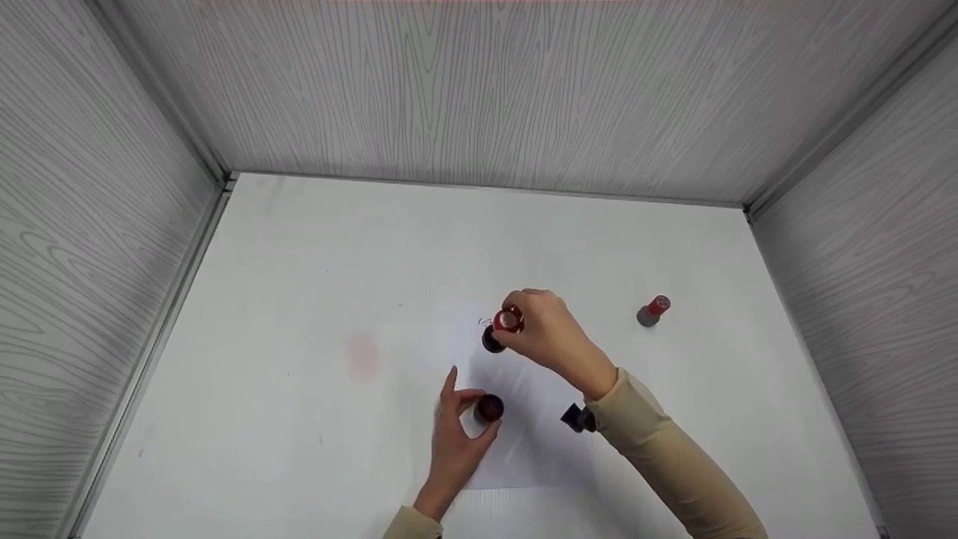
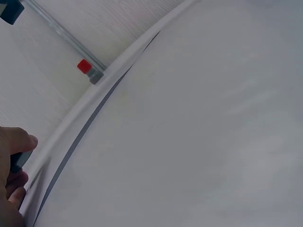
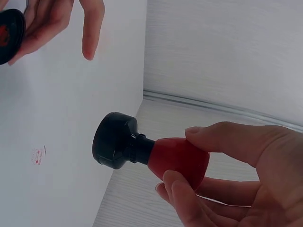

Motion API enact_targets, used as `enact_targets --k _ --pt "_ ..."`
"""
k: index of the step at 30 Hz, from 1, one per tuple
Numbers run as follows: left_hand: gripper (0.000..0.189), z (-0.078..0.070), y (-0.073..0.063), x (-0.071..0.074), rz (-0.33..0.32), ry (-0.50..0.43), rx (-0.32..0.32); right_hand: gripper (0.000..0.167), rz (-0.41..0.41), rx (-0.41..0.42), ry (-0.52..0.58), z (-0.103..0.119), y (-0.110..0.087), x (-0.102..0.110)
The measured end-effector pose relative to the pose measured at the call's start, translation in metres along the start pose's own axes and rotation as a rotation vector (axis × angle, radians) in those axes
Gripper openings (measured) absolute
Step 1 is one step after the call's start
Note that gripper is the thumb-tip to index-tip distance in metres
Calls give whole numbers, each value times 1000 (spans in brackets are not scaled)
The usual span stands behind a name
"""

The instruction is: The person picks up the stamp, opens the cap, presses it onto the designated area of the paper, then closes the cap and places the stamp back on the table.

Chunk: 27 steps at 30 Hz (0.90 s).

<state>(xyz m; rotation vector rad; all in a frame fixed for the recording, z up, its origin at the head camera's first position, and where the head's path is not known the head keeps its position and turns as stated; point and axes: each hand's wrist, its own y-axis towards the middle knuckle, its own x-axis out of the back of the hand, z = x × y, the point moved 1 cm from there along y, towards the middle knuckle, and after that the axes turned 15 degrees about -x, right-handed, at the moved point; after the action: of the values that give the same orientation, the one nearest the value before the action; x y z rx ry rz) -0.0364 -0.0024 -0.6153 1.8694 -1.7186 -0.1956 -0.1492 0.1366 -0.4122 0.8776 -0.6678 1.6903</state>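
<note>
My right hand [image 1: 550, 329] grips a stamp [image 3: 177, 158] by its red, rounded handle. The stamp's black round head tilts over the white paper [image 1: 516, 468], close to a small red print [image 3: 38, 156]. Lower and to the left, my left hand [image 1: 456, 445] pinches a round black cap [image 1: 490, 409] between thumb and fingers, with the index finger stretched away. Reddish colour shows inside the cap in the right wrist view. In the left wrist view, the fingers partly hide the dark cap.
A second stamp [image 1: 653, 311], red on top and grey below, stands on the white table [image 1: 337, 247] to the right. A dark, square-ended object [image 1: 575, 418] lies partly under my right sleeve. Wood-grain panels [image 1: 464, 97] enclose the table at the back and sides.
</note>
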Motion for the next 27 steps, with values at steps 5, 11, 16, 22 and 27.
enact_targets --k 5,11,16,22,27 --pt "104 0 1 2 -17 -19 22 16 31 18 16 2 -14 -9" --pt "105 -2 1 1 -47 -59 21 17 110 8 30 -3 -29 -28" --pt "107 -2 3 1 -48 -63 25 19 145 -8 12 -8 -36 -39" --pt "106 -2 4 4 -32 -50 46 20 187 -20 -6 -11 -43 -52" --pt "106 0 3 4 -21 -63 47 22 201 -31 -15 -15 -47 -60"
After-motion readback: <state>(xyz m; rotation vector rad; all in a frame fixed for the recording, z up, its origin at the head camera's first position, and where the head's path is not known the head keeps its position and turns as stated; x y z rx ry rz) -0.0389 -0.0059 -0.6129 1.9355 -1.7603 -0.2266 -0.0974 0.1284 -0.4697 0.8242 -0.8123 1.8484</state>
